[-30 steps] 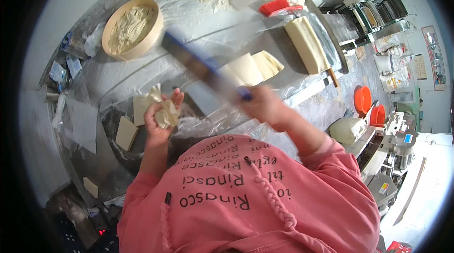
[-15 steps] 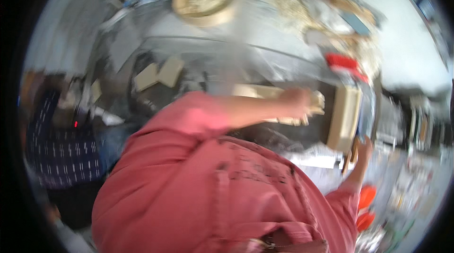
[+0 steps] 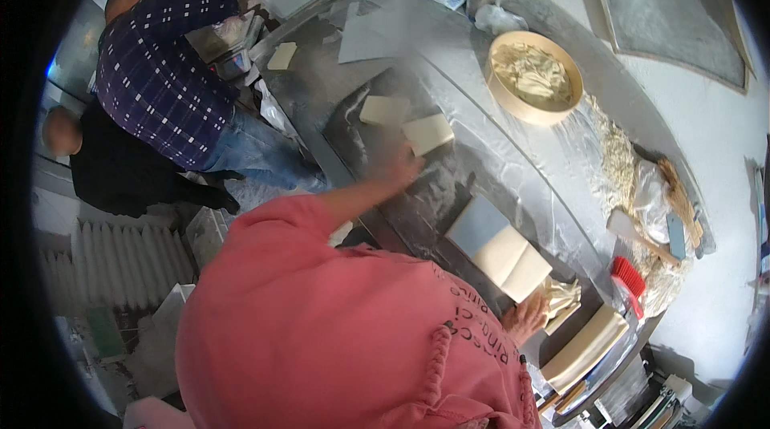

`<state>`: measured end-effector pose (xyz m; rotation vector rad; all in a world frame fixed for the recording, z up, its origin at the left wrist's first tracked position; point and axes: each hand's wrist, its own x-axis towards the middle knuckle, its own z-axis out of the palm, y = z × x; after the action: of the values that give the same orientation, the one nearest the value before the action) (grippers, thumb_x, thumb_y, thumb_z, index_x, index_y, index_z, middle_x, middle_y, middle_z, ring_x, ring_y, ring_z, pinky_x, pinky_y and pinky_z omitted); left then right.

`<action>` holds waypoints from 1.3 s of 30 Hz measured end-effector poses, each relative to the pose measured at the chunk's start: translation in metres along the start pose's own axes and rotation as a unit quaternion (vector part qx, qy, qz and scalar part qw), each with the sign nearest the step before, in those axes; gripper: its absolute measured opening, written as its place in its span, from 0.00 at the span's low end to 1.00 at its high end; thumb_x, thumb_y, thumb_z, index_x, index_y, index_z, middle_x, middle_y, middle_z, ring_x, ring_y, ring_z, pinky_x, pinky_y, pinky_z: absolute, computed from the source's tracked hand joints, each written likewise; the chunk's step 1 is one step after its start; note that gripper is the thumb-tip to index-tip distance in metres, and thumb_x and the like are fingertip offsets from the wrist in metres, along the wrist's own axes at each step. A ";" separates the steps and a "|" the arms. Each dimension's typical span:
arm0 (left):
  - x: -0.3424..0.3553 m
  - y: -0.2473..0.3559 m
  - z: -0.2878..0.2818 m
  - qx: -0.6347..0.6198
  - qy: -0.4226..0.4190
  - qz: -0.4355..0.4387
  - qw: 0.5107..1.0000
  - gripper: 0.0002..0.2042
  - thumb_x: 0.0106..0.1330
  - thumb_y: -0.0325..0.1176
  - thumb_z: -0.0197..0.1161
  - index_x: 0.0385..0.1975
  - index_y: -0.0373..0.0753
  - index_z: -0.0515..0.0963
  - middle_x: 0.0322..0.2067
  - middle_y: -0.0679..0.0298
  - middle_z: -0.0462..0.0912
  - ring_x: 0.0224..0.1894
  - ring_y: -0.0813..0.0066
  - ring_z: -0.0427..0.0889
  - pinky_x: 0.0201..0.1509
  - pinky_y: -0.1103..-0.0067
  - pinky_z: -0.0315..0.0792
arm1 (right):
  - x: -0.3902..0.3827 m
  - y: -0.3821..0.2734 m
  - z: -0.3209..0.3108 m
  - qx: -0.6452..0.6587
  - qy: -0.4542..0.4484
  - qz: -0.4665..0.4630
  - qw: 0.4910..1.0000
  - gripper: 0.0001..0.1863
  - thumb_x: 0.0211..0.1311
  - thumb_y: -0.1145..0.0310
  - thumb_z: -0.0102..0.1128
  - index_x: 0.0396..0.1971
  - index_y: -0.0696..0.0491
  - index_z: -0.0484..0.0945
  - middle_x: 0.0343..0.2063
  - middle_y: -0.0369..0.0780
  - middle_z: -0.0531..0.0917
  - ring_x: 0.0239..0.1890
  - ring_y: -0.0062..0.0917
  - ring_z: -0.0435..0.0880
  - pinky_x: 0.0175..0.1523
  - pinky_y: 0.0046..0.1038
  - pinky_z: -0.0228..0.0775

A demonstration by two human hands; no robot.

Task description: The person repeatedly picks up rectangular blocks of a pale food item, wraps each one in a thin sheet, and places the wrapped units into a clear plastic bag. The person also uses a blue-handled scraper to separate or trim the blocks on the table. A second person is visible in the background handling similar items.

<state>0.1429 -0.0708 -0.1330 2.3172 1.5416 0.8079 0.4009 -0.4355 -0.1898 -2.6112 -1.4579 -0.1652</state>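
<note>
My left hand (image 3: 399,167) reaches out to the near edge of a cream, dough-like slab (image 3: 430,135). Its fingers are blurred, so their grip is unclear. A second, similar slab (image 3: 383,110) lies just beyond. My right hand (image 3: 524,318) rests on the worktop with fingers stretched out, between a cream stack with a crease across it (image 3: 512,262) and a small heap of folded, dough-like sheets (image 3: 563,301). Beside the creased stack lies a flat blue-grey rectangle (image 3: 479,223). Farther right sits a long cream block (image 3: 585,349).
A round wooden tub (image 3: 497,88) of pale strips stands at the back. Loose strips (image 3: 613,152) run along the wall, near a wooden paddle (image 3: 642,236) and a red brush (image 3: 628,275). At left, a person in a checked shirt (image 3: 172,80) leans over the table's end.
The view has swung round to the left. My left hand has left the cream pieces at the right and reached the slab at the left. My right hand has come onto the worktop.
</note>
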 end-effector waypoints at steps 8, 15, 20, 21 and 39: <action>0.152 -0.223 -0.051 0.013 -0.067 -0.152 0.986 0.09 0.55 0.34 0.56 0.33 0.40 0.77 0.33 0.57 0.79 0.38 0.55 0.77 0.41 0.66 0.71 | 0.086 0.023 -0.104 0.226 0.082 0.113 0.964 0.11 0.56 0.73 0.50 0.38 0.61 0.75 0.35 0.49 0.79 0.38 0.42 0.77 0.46 0.34 0.69; 0.314 -0.256 0.023 0.120 -0.119 0.135 0.976 0.13 0.53 0.30 0.54 0.40 0.40 0.73 0.43 0.59 0.73 0.48 0.60 0.71 0.51 0.68 0.65 | 0.260 -0.187 -0.087 0.178 -0.055 -0.011 0.982 0.15 0.53 0.74 0.56 0.42 0.56 0.75 0.39 0.45 0.79 0.44 0.37 0.77 0.51 0.33 0.68; 0.388 -0.277 0.042 0.200 -0.201 0.237 0.929 0.12 0.52 0.29 0.55 0.37 0.38 0.72 0.38 0.58 0.74 0.46 0.62 0.72 0.55 0.67 0.60 | 0.336 -0.385 -0.064 0.104 -0.139 -0.334 0.927 0.12 0.50 0.70 0.53 0.38 0.50 0.77 0.31 0.39 0.78 0.41 0.32 0.74 0.48 0.34 0.60; 0.401 -0.277 0.043 0.185 -0.192 0.235 0.935 0.10 0.53 0.29 0.55 0.36 0.39 0.72 0.37 0.57 0.74 0.45 0.61 0.73 0.53 0.67 0.62 | 0.350 -0.411 -0.061 0.126 -0.158 -0.320 0.926 0.12 0.50 0.70 0.53 0.37 0.50 0.77 0.31 0.39 0.78 0.40 0.32 0.75 0.48 0.34 0.61; 0.198 -0.330 -0.061 -0.703 -0.070 -0.469 0.530 0.12 0.67 0.38 0.48 0.38 0.37 0.72 0.35 0.60 0.79 0.37 0.68 0.78 0.43 0.71 0.72 | 0.461 -0.560 0.053 0.755 -0.431 0.185 0.459 0.16 0.54 0.61 0.58 0.40 0.52 0.73 0.34 0.37 0.77 0.35 0.25 0.74 0.38 0.24 0.65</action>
<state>-0.0885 0.2391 -0.1818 0.2301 0.9669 0.8728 0.1657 0.2501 -0.1237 -1.1102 -0.3284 1.7719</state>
